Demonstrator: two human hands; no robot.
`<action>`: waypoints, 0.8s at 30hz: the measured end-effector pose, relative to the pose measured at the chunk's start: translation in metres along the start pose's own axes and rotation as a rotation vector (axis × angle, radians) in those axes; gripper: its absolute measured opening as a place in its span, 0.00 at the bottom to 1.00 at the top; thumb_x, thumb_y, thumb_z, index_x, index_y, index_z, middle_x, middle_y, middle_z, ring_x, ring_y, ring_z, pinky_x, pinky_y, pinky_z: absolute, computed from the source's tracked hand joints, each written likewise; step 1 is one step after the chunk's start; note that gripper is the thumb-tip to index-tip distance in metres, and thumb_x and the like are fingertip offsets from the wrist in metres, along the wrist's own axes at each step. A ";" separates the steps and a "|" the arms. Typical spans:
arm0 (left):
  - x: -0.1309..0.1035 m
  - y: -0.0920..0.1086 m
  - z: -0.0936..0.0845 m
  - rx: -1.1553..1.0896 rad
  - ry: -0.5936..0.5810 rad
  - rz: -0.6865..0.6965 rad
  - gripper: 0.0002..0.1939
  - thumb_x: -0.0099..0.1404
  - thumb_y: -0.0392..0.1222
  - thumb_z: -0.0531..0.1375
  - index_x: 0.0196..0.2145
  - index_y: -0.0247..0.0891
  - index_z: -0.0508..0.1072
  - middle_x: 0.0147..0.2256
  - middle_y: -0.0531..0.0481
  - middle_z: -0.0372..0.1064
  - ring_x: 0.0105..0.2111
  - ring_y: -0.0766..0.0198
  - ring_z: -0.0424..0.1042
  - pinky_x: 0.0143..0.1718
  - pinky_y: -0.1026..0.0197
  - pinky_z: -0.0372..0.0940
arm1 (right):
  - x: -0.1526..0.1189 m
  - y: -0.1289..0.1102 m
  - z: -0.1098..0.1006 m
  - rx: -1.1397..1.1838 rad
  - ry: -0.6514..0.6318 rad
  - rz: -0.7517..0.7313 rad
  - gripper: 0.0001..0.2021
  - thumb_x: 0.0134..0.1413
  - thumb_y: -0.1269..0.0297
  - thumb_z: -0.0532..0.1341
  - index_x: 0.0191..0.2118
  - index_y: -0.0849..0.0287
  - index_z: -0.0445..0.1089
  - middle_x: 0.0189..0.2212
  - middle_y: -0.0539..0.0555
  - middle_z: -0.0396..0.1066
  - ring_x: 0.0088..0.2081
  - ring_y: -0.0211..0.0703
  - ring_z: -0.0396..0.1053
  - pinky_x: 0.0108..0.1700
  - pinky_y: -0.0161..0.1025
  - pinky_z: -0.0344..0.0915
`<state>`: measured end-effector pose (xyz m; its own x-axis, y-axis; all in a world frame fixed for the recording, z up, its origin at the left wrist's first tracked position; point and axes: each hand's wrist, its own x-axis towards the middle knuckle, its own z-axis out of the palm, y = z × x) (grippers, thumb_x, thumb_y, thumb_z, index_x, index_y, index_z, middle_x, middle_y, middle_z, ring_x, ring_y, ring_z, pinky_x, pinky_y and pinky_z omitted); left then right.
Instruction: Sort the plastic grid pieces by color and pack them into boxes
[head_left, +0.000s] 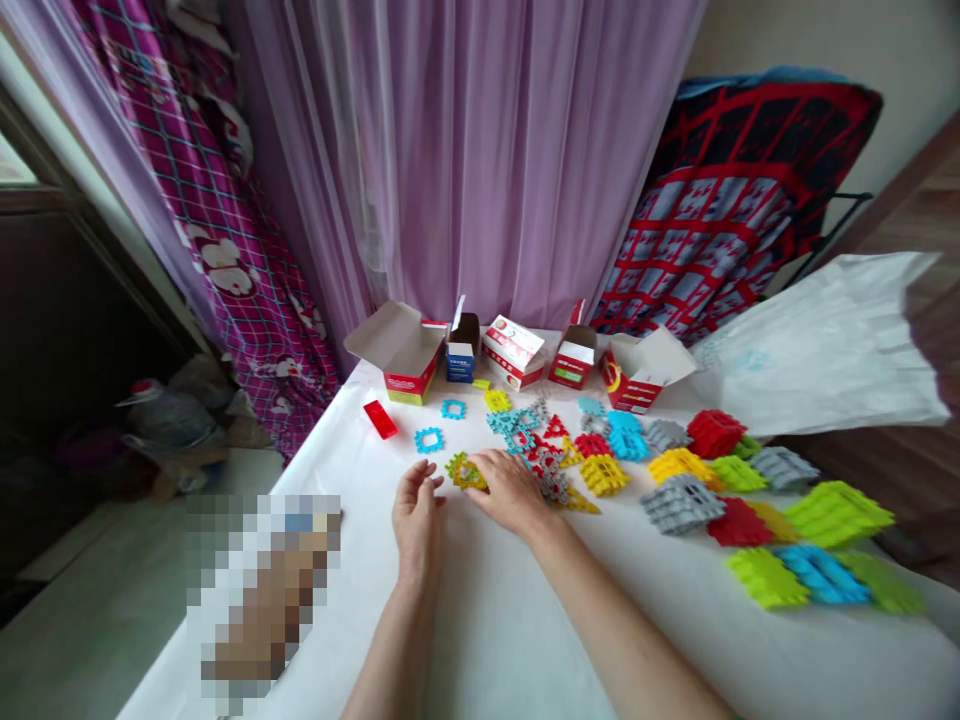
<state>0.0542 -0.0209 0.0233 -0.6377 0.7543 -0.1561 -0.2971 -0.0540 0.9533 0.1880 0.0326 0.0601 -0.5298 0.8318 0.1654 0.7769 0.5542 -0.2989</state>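
My left hand is raised over the white tabletop, its fingers loosely curled and apart with nothing visible between them. Just to its right, my right hand has its fingertips on a small yellow-and-green interlocking plastic piece. The fingers partly cover that piece. Beyond and right of this hand lies a loose heap of toothed building pieces in light blue, red, grey and yellow, with a red triangle and a stack of yellow pieces. Two blue square frames, one nearer and one farther, lie apart at the left.
Open boxes, including a red-and-yellow one and a blue one, line the table's back. Sorted stacks, such as a grey one, fill the right side. A red block lies at left. A white bag stands behind the stacks.
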 end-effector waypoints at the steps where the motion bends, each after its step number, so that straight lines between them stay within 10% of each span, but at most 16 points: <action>1: 0.001 -0.001 -0.001 0.001 -0.003 0.004 0.22 0.52 0.50 0.63 0.44 0.40 0.73 0.48 0.41 0.74 0.39 0.60 0.76 0.32 0.62 0.65 | -0.001 0.000 -0.001 0.023 0.023 0.018 0.16 0.55 0.65 0.63 0.50 0.56 0.71 0.47 0.57 0.73 0.50 0.48 0.69 0.52 0.42 0.64; 16: 0.000 -0.006 -0.001 0.058 -0.048 0.063 0.16 0.54 0.48 0.63 0.41 0.45 0.73 0.45 0.39 0.75 0.38 0.53 0.76 0.31 0.54 0.68 | -0.085 0.096 -0.038 -0.185 0.093 0.217 0.24 0.40 0.80 0.58 0.45 0.53 0.75 0.44 0.59 0.74 0.47 0.52 0.72 0.48 0.43 0.67; 24: -0.003 0.000 0.000 0.086 -0.047 0.082 0.20 0.52 0.50 0.63 0.41 0.40 0.73 0.43 0.43 0.75 0.37 0.55 0.76 0.30 0.58 0.67 | -0.072 0.060 -0.045 0.046 0.150 0.098 0.29 0.46 0.77 0.56 0.57 0.53 0.69 0.55 0.57 0.68 0.54 0.47 0.69 0.55 0.41 0.66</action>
<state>0.0560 -0.0233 0.0237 -0.6225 0.7798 -0.0659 -0.1816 -0.0621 0.9814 0.2879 0.0072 0.0724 -0.3930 0.8787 0.2710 0.8039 0.4714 -0.3627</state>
